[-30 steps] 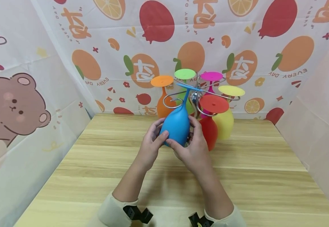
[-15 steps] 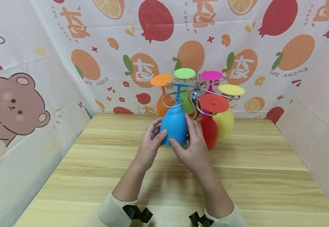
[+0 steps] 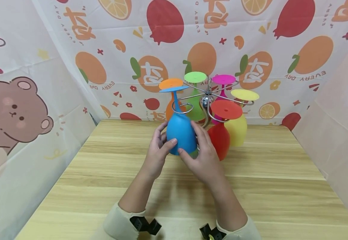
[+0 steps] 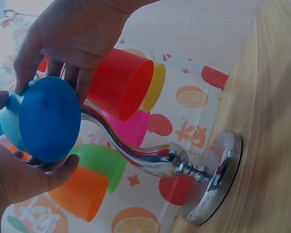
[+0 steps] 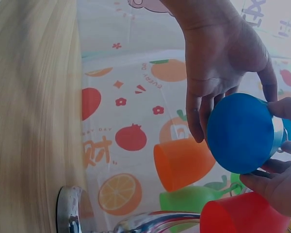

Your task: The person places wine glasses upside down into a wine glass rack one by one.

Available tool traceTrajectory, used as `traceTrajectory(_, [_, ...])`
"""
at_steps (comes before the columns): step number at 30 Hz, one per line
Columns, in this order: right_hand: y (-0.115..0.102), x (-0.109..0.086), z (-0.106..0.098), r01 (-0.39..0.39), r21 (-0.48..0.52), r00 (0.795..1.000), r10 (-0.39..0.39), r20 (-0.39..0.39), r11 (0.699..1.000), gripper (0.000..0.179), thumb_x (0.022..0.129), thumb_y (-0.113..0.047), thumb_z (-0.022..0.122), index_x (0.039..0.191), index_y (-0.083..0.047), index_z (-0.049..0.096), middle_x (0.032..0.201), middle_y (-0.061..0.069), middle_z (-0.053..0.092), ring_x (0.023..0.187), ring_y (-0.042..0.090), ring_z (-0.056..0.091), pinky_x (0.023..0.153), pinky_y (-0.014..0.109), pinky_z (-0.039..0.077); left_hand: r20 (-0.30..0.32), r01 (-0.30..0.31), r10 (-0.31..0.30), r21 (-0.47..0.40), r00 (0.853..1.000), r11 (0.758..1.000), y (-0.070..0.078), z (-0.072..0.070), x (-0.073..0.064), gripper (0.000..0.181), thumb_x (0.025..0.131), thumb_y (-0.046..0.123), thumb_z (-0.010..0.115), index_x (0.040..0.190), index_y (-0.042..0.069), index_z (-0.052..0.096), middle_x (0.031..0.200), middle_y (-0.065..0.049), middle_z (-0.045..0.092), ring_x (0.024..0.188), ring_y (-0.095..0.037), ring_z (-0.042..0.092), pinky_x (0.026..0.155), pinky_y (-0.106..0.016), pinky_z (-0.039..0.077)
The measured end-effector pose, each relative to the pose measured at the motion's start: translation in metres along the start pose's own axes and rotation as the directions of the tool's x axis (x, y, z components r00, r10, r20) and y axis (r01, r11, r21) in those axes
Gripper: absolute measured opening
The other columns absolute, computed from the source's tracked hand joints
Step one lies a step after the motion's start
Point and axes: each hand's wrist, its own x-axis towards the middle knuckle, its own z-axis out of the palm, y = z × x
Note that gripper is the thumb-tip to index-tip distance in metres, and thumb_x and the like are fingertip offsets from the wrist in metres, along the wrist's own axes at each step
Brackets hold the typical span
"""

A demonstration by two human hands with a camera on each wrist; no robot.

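Note:
A blue plastic goblet (image 3: 181,133) is upside down between my two hands at the front left of a chrome goblet rack (image 3: 188,97). Its stem leans left and overlaps the rack's front-left wire loop (image 3: 188,111) in the head view. My left hand (image 3: 157,151) holds the bowl from the left, thumb on its front. From the right, my right hand (image 3: 203,155) grips the same bowl with curled fingers. Both wrist views look into the bowl's round mouth (image 4: 49,119), clear of the table.
Orange (image 3: 170,110), green (image 3: 196,106), magenta (image 3: 223,79), yellow (image 3: 237,131) and red (image 3: 220,140) goblets hang upside down on the rack. Its curved post meets a round base (image 4: 225,179) on the wooden table (image 3: 117,160). A fruit-print cloth (image 3: 117,66) stands behind.
The blue goblet's stem and foot have swung left, from leaning right near the rack's hub, through upright in the loop, to overlapping the orange foot. Both hands shifted slightly left with it.

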Motion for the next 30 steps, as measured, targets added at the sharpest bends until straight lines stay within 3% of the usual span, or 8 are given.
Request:
traceTrajectory(10, [0.0007, -0.0001, -0.0002, 0.078, -0.018, 0.997, -0.078, 0.002, 0.997, 0.095, 0.076, -0.020, 0.086, 0.153, -0.027, 0.030, 0.148, 0.001, 0.040, 0.135, 0.023, 0.041, 0.092, 0.047, 0.055, 0.001, -0.007, 0.007, 0.019, 1.000, 1.000, -0.0016, -0.0001, 0.0004, 0.065, 0.093, 0.022, 0.061, 0.150, 0.021, 0.029, 0.148, -0.007, 0.043, 0.134, -0.033, 0.045, 0.106, -0.055, 0.043])
traceTrajectory(30, [0.0004, 0.0003, -0.0012, 0.065, -0.078, 0.998, -0.064, 0.024, 0.995, 0.088, 0.082, -0.019, 0.080, 0.154, -0.025, 0.029, 0.153, 0.002, 0.035, 0.140, 0.023, 0.034, 0.093, 0.050, 0.053, 0.010, 0.040, -0.041, 0.113, 0.999, 0.993, -0.0061, -0.0012, 0.0032, 0.064, 0.091, 0.024, 0.068, 0.147, 0.025, 0.037, 0.150, -0.004, 0.041, 0.136, -0.031, 0.041, 0.105, -0.056, 0.044])
